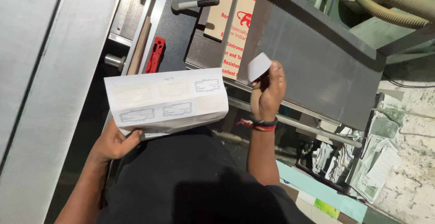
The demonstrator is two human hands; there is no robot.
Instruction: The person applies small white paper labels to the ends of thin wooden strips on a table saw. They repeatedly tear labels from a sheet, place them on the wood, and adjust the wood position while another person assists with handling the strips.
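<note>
My left hand [113, 143] grips the lower left corner of a white label sheet [167, 99], held flat in front of my chest; several labels remain on it and some places are bare. My right hand [268, 90] is raised to the right of the sheet, fingers pinched on a small white sticker [258, 66] that curls above the knuckles. A red thread and dark band circle that wrist. The sticker hangs in front of a grey metal machine panel [317, 65].
A printed board [239, 24] leans against the machine behind the sheet. A red plastic tool [154, 54] and a black-handled lever [195, 4] sit at top centre. Grey panels [41, 92] fill the left. Paper scraps [376, 165] lie on the floor at right.
</note>
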